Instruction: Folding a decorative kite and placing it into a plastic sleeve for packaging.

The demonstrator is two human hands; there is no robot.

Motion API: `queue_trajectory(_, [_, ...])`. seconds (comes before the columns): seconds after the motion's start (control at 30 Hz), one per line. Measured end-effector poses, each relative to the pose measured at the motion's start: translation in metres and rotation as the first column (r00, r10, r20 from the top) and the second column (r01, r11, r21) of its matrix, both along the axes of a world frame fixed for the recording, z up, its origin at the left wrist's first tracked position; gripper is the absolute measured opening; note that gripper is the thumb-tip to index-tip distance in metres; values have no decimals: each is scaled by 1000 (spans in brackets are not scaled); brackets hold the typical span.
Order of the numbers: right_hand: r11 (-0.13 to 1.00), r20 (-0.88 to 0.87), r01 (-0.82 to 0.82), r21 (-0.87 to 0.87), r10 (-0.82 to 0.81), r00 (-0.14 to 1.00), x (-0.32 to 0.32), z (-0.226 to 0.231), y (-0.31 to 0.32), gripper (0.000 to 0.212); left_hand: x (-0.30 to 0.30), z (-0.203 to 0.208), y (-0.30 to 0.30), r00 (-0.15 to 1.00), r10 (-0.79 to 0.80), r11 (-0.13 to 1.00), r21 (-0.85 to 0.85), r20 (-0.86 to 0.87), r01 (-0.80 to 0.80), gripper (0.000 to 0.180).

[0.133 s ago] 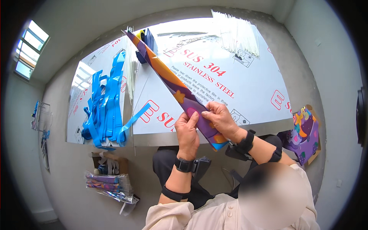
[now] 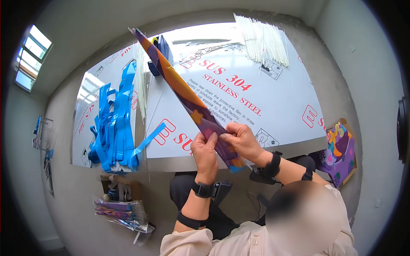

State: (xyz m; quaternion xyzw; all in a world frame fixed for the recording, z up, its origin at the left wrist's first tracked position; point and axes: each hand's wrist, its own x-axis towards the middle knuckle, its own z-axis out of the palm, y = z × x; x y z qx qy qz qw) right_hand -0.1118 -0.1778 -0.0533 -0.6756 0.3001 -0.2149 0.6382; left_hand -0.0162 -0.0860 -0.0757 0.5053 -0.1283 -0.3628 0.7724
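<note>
A long, narrow folded printed sheet (image 2: 179, 89), purple and orange with star shapes, slants across the table from its far left tip to the near edge. My left hand (image 2: 205, 155) grips its left edge near the lower end, thumb on top. Close beside it, my right hand (image 2: 243, 143) pinches the opposite edge, thumb laid over the sheet. The fingers underneath are hidden. A blue corner shows at the sheet's near end. Its far tip rises beside a dark blue tape dispenser (image 2: 161, 49) with a yellow part.
Blue ribbons (image 2: 113, 128) lie heaped on the table's (image 2: 277, 106) left, beside thin white rods (image 2: 141, 85). More rods (image 2: 262, 40) lie at the back right. Below left are a cardboard box (image 2: 136, 190) and plastic-wrapped packs (image 2: 124, 211). Purple printed sheets (image 2: 339, 149) fill a box at right.
The sheet's far tip has swung slightly left and away from me. Both hands have shifted a little left and keep their hold.
</note>
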Motion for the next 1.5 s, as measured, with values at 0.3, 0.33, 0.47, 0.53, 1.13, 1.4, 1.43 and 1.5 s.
queue_trajectory(0.3, [475,-229,-37,-879,-352,908,82,-18,-235,12,52,-25,4,996,-91,996,20,-1,91,14])
queue_trajectory(0.33, [257,-213,-115,-960,-394,894,96,-24,-264,10,54,-27,7,994,-109,993,46,8,108,14])
queue_trajectory(0.47, [-151,-258,-434,-888,-618,743,142,-55,-339,36,60,-30,11,985,-169,979,120,23,165,16])
queue_trajectory(0.53, [-192,-239,-438,-878,-618,749,155,-71,-360,39,63,-31,11,989,-150,981,125,-14,151,16])
queue_trajectory(1.13, [454,4,850,268,-883,470,105,-54,-419,14,66,-32,-1,965,-187,975,85,-184,205,16])
queue_trajectory(1.4, [585,146,652,482,-788,598,107,-29,-393,29,64,-37,-7,964,-211,975,33,-159,219,18])
queue_trajectory(1.43, [667,192,568,482,-713,675,114,-21,-393,32,64,-38,-8,960,-222,972,37,-168,231,18])
queue_trajectory(1.5, [801,299,447,398,-574,762,128,-5,-395,35,64,-41,-10,960,-236,970,27,-152,243,18])
